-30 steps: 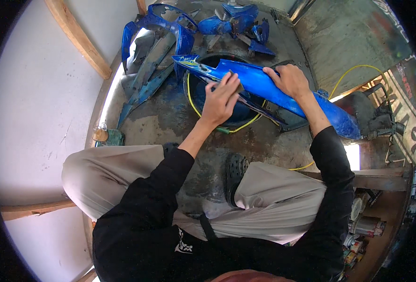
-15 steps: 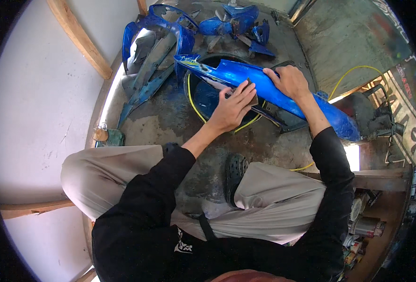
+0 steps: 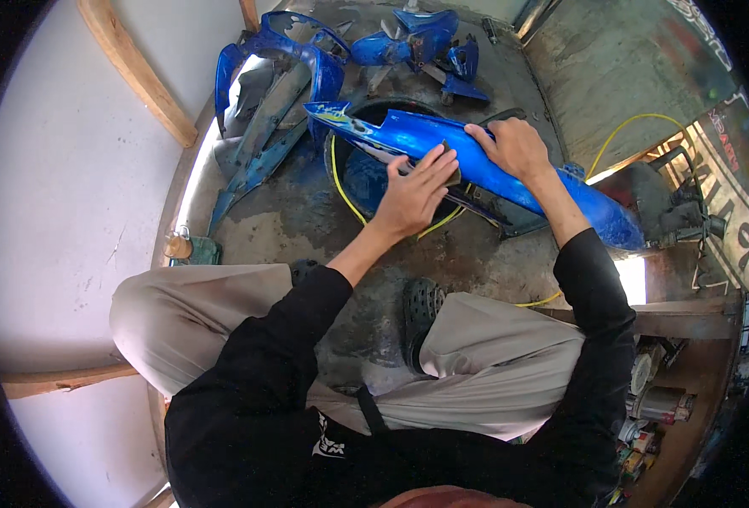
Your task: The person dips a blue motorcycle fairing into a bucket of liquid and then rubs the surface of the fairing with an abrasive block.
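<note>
A long, glossy blue motorcycle body panel lies at a slant over a dark round tub, its pointed, scuffed tip to the left. My right hand grips the panel's upper edge near its middle, thumb on the blue face. Against the lower side, my left hand presses a small brownish sheet that looks like sandpaper, with fingers laid flat together over it. Whitish worn patches show along the panel's lower left edge. What lies under my left fingers is hidden.
More blue body panels and a blue part cluster lie on the floor beyond the tub. A yellow hose curves by the tub. At left stands a small green container; cans sit on a shelf at lower right.
The panel's tip has shifted slightly left, partly because the whole view has moved. Both hands keep their holds, and the left hand with the sandpaper has barely moved along the panel.
</note>
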A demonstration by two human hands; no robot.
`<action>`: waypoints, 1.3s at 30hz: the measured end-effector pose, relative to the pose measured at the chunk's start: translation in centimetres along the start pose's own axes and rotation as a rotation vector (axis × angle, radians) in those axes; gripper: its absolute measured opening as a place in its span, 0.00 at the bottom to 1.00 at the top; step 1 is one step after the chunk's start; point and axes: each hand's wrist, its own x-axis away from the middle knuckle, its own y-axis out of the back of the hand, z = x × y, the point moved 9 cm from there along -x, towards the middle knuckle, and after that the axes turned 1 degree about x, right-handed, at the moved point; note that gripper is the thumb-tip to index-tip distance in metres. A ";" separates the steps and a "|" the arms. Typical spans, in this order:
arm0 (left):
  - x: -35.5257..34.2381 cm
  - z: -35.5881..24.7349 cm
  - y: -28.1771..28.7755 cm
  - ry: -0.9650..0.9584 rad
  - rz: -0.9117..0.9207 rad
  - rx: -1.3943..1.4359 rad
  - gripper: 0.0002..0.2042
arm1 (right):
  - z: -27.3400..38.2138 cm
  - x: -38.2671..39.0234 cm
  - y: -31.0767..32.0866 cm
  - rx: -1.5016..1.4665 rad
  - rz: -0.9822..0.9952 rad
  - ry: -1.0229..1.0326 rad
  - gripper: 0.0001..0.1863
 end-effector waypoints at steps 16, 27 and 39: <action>-0.4 0.8 2.6 0.233 -0.113 0.020 0.22 | -2.3 0.3 0.6 -0.079 0.007 0.039 0.38; 2.1 7.5 4.8 0.466 -0.283 -0.230 0.23 | 0.8 -0.3 0.8 0.000 -0.020 0.121 0.36; 1.8 7.8 4.9 0.424 -0.237 -0.205 0.23 | 1.2 -0.4 0.9 -0.049 -0.032 0.141 0.30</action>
